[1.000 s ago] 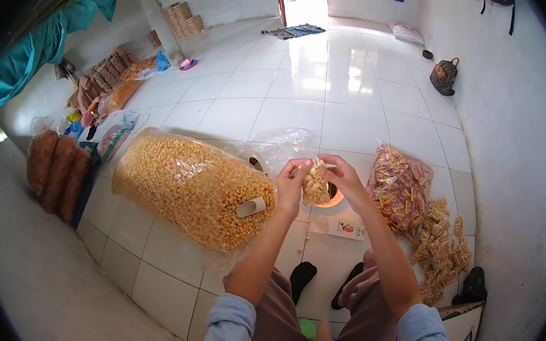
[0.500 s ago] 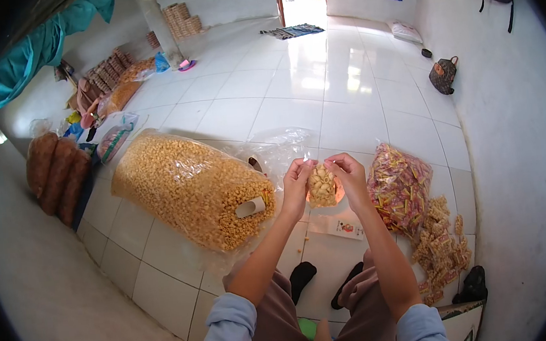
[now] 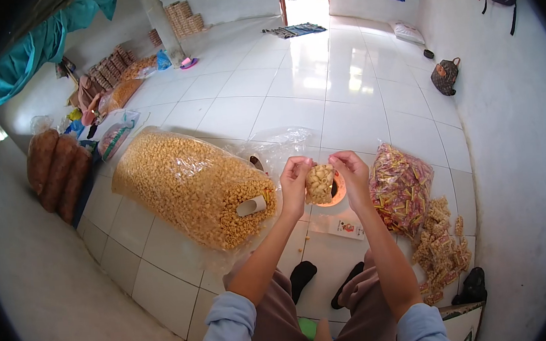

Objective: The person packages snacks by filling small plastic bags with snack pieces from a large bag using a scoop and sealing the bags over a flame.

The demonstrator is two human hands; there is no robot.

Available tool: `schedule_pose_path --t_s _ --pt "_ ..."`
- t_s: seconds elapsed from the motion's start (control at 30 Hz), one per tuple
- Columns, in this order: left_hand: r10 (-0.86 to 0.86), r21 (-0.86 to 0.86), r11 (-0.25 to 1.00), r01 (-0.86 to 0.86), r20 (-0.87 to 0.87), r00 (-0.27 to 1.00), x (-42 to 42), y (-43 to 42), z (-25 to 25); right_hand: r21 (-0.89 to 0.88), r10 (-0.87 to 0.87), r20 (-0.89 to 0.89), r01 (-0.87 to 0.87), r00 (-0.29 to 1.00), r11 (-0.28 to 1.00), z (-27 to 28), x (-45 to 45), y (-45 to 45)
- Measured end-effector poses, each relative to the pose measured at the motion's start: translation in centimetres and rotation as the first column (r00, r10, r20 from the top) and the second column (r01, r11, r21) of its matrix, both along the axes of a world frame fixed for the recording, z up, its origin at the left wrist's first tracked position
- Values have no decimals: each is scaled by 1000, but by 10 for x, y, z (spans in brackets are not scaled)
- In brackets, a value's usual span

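A small clear bag of pale yellow puffed snacks (image 3: pixel 320 184) hangs upright between my hands. My left hand (image 3: pixel 296 180) is closed, pinching its top left corner. My right hand (image 3: pixel 351 175) is closed in a pinch at its top right corner. Partly hidden behind the bag is an orange ring-shaped object (image 3: pixel 338 194) with a dark middle. A printed white packet (image 3: pixel 348 227) lies on the floor below. To the left, a big clear sack of snacks (image 3: pixel 176 182) lies on its side, with a white scoop (image 3: pixel 251 205) in its mouth.
A clear bag of pink and yellow packets (image 3: pixel 401 188) stands at right, beside a pile of small filled bags (image 3: pixel 445 246). Brown sacks (image 3: pixel 58 166) lean at the left wall. Further off are a pillar (image 3: pixel 159 24), a mat (image 3: pixel 294 31) and a backpack (image 3: pixel 445 77).
The snack bag has shifted slightly left and turned, uncovering more of the orange ring. My right hand has moved a little right, away from my left. The surroundings look unchanged.
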State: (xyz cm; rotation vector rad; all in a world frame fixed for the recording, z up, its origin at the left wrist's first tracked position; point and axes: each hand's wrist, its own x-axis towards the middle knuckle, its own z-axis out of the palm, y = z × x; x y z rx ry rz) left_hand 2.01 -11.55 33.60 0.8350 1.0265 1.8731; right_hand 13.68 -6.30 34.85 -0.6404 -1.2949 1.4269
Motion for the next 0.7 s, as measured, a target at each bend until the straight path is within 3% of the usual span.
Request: schedule_pose_path --t_s 0.17,0.3,0.57,0.7 --pt "44 109 993 -45 20 999 3 4 -1 35 -14 -40 15 999 999 -2 0 1" --pt "9 7 1000 -10 70 997 3 -2 6 72 -54 -8 55 998 996 0 1 0" --pt "157 78 986 -144 -201 967 -12 6 -3 98 -87 -15 89 996 991 4 3 -2" --pt "140 150 981 -121 -117 983 -14 5 1 99 -76 -2 76 997 992 4 3 -2"
